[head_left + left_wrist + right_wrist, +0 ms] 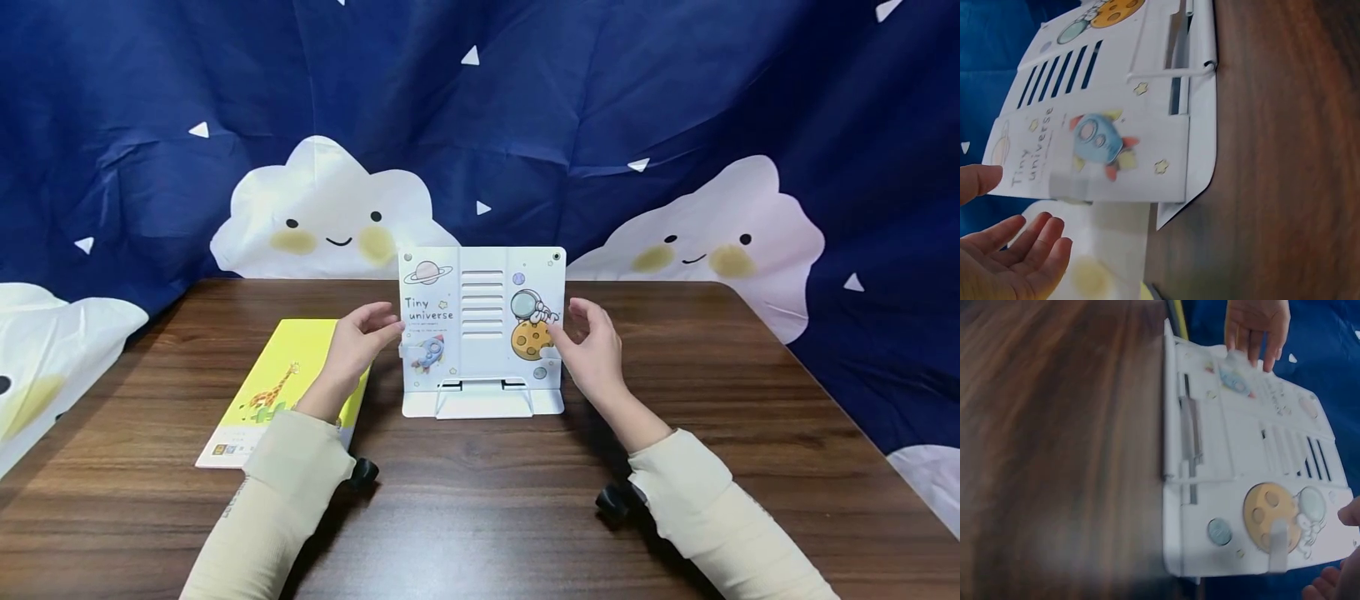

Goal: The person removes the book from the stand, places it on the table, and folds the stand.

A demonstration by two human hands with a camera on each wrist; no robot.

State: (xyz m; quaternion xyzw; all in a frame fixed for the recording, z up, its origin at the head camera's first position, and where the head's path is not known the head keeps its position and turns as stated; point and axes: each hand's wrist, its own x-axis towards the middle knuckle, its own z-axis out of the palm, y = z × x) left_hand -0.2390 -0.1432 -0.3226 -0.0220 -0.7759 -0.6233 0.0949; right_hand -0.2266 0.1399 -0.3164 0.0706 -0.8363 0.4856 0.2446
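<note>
A white book stand (482, 358) stands upright on the table, printed with a planet, a rocket, an astronaut and "Tiny universe". A wire ledge (483, 400) juts out at its foot. My left hand (352, 354) is at the stand's left edge, thumb and fingers spread apart. On the opposite edge, my right hand (596, 354) has its thumb before the front face and its fingers out to the side. Neither hand grips the panel; whether the thumbs touch it, I cannot tell. A clear clip (1278, 545) shows on the panel's right side.
Left of the stand, partly behind my left forearm, lies a yellow book (300, 350) with a giraffe on its cover. The brown wooden table (480, 508) reaches back to a blue curtain (525, 100) with smiling clouds. Black wrist devices (613, 503) hang under both sleeves.
</note>
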